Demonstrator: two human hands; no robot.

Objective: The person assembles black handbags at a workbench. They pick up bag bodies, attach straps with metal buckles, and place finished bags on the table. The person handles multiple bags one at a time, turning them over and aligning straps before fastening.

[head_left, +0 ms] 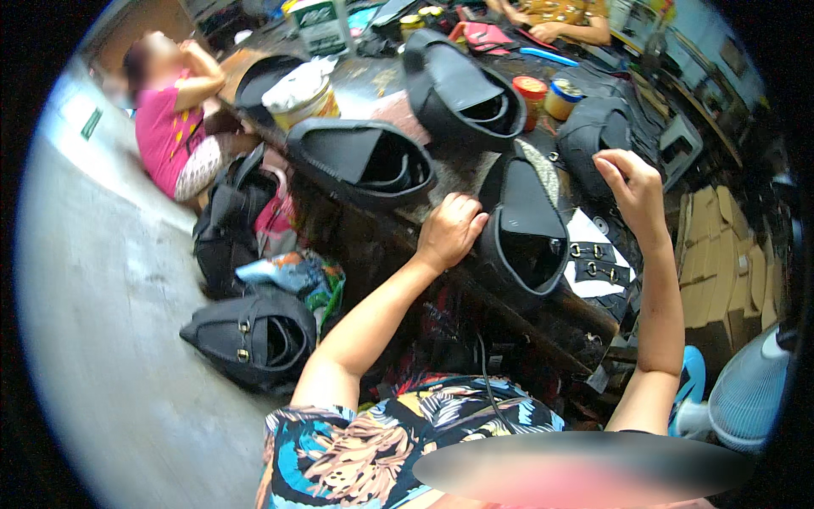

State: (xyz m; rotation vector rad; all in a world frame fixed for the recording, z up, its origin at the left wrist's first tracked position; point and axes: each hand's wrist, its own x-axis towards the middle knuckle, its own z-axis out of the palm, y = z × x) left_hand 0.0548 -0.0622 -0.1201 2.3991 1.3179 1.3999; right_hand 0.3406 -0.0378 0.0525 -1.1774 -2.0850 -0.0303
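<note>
Palm down, my left hand (450,231) rests at the table's near edge, fingers lightly bent and thumb apart, holding nothing visible. Its thumb is close beside a black boat-shaped bag (530,219), which lies with its opening toward me. My right hand (632,188) is raised right of that bag, fingers bent into a pinch; anything between them is too small to make out. Below it, black straps with gold-coloured buckles (600,263) lie on white paper (585,227). More black bags (343,151) (449,81) (585,140) stand on the table around my hands.
A tub topped with white cloth (303,95) and small jars (530,92) stand farther back. Left on the floor are a buckled black bag (254,339) and a backpack (227,225). A seated person (174,127) is at left, another's hand (547,32) behind. Cardboard (716,263) and a fan (750,394) stand right.
</note>
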